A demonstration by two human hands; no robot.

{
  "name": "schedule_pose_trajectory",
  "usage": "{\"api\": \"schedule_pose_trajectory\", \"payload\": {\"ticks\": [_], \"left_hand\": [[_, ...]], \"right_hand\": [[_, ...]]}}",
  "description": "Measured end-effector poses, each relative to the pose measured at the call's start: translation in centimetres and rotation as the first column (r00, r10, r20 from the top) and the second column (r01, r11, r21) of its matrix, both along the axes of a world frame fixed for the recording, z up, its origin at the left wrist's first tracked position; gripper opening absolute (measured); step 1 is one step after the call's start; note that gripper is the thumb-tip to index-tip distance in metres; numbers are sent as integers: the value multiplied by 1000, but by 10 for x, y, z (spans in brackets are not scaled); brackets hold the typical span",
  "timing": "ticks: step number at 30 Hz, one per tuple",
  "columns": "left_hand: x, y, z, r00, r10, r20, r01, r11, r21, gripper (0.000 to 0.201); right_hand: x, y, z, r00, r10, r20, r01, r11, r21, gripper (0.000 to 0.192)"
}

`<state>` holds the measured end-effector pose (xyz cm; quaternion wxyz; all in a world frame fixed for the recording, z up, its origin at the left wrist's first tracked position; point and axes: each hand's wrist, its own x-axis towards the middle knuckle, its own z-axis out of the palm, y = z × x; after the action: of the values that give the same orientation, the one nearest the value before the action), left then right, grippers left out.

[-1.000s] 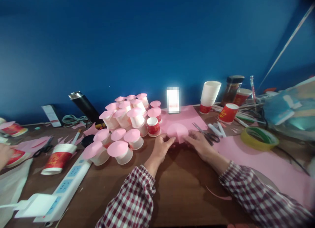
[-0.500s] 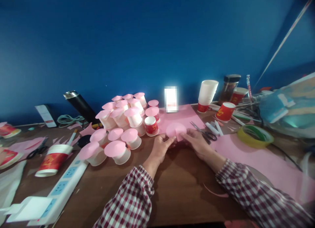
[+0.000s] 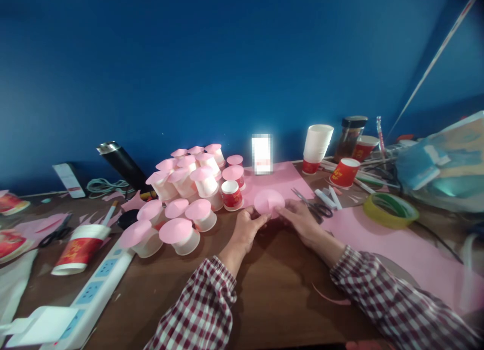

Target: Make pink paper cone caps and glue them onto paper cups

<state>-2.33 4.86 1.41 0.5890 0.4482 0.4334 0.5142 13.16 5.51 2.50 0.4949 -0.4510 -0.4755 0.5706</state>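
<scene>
A pink paper disc (image 3: 269, 200) with a slit or fold from its middle is held between my two hands over the brown table. My left hand (image 3: 247, 228) pinches its lower left edge, thumb on top. On the right edge, my right hand (image 3: 301, 220) grips it with thumb and fingers closed. Just left of the disc stands a small red paper cup (image 3: 232, 195), uncovered. Beyond it are several short cups topped with shallow pink paper cones (image 3: 176, 231). Scissors (image 3: 314, 202) lie right behind my right hand.
Pink paper sheets (image 3: 381, 244) spread to the right, under a roll of yellow tape (image 3: 391, 210). Stacked white cups (image 3: 318, 143) stand at the back. A power strip (image 3: 93, 292), a red cup (image 3: 81, 249) and a black flask (image 3: 123, 163) are on the left.
The right part of the disc has shifted slightly, and its fold looks narrower and flatter than before. Both hands keep their hold in nearly the same place.
</scene>
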Motion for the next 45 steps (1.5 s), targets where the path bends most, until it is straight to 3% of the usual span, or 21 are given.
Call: {"api": "schedule_pose_trajectory", "payload": {"ticks": [7,15,24,40,45], "left_hand": [[0,2,0,998,-6,54,8,999,-41,39],[-1,0,4,997,-36,71,41,996,-78,36],[-2,-1,12,990,-65,123,74,995,-69,51],[-2,-1,11,972,-52,231,62,997,-36,61],[-1,0,9,972,-23,234,29,999,-19,60]], "right_hand": [[1,0,1,1000,-2,10,2,1000,1,35],[0,-1,-3,988,142,-55,-142,990,14,41],[-1,-1,-4,993,117,-17,-117,993,10,44],[1,0,-8,986,166,26,-167,983,71,48],[4,-2,-9,979,164,120,-177,977,114,51]]}}
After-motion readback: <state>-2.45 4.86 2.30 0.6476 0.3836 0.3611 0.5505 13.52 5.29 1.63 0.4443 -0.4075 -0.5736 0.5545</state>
